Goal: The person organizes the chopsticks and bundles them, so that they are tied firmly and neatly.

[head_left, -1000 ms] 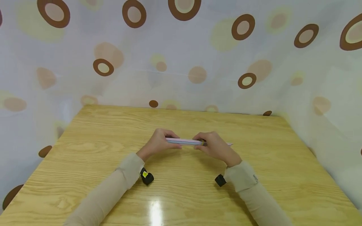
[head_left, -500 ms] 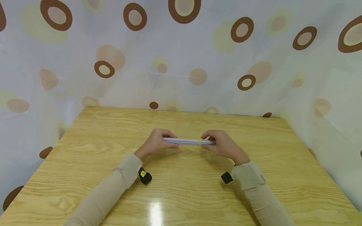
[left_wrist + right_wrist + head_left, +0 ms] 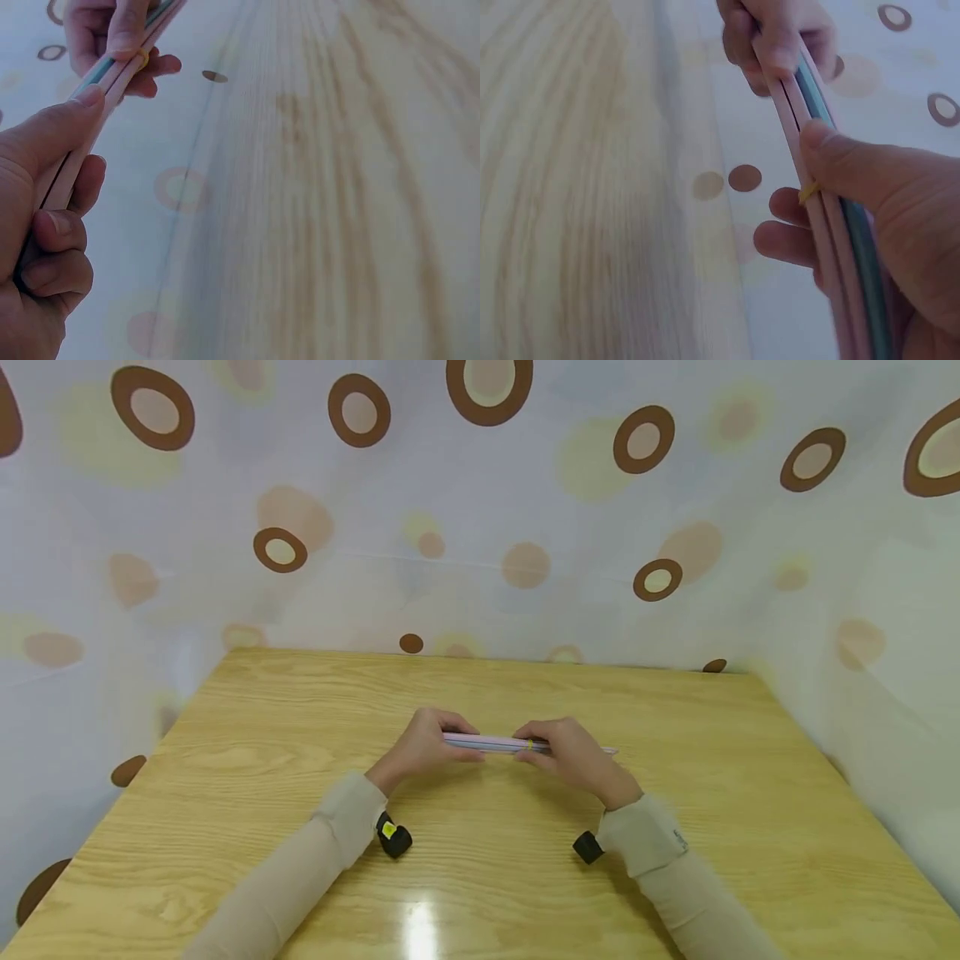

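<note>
A slim bundle of pink and blue-green sticks (image 3: 498, 744) is held level in front of me between both hands, above the table. My left hand (image 3: 422, 750) grips one end, thumb along the top side and fingers curled beneath in the left wrist view. A thin yellow rubber band (image 3: 808, 192) circles the bundle near my right hand (image 3: 577, 760). That hand pinches the sticks beside the band, with the thumb (image 3: 855, 161) on one side and fingertips (image 3: 784, 241) showing on the other. The bundle's far right tip sticks out past the right hand; its left end is hidden in the palm.
A wood-grain table (image 3: 480, 877) spreads under both arms. Behind it and at the sides hangs a white cloth (image 3: 465, 485) with brown ring and dot prints. Small black wrist cameras sit by both cuffs, the left one (image 3: 393, 837) bearing a yellow mark.
My right hand shifted right along the bundle, then came back left to grip around the band. The band sits slightly closer to the left hand, which keeps its hold.
</note>
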### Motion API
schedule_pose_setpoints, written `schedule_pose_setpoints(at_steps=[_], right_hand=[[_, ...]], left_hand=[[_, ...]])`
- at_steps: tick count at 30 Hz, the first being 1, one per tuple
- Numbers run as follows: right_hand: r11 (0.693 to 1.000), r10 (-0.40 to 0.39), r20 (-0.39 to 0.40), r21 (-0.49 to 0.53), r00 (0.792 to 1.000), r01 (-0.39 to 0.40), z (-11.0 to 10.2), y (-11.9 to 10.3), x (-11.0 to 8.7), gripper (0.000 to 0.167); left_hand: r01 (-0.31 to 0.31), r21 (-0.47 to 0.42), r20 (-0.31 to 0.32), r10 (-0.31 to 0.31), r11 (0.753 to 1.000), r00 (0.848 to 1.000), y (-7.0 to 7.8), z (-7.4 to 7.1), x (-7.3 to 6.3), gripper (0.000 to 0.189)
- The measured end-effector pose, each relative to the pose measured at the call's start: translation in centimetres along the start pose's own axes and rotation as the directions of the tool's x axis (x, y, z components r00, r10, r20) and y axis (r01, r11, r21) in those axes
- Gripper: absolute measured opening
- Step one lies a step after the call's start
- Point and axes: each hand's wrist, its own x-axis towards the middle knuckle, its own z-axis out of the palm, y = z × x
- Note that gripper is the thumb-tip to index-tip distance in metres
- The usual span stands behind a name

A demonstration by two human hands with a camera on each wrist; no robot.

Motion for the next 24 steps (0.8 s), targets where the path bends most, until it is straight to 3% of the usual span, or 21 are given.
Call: schedule_pose_setpoints(at_steps=[5, 12, 18, 24], right_hand=[[1.0, -0.025, 0.02, 0.01, 0.999, 0.024, 0.3, -0.3, 0.0, 0.021], [1.0, -0.015, 0.01, 0.004, 1.0, 0.015, -1.1, 0.2, -0.6, 0.036], [0.999, 0.032, 0.027, 0.036, 0.999, -0.033, -2.2, 0.7, -1.4, 0.019], [0.999, 0.025, 0.003, 0.029, 1.0, -0.025, -2.3, 0.6, -1.2, 0.012]], left_hand=[[-0.008, 0.012, 0.015, 0.008, 1.0, 1.0, 0.2, 0.4, -0.1, 0.023], [-0.001, 0.012, 0.017, 0.0, 1.0, 1.0, 0.6, 0.2, -0.2, 0.024], [0.027, -0.005, -0.007, -0.027, 1.0, 1.0, 0.4, 0.0, -0.3, 0.026], [0.048, -0.042, -0.02, -0.049, 0.998, 0.999, 0.4, -0.1, -0.3, 0.029]])
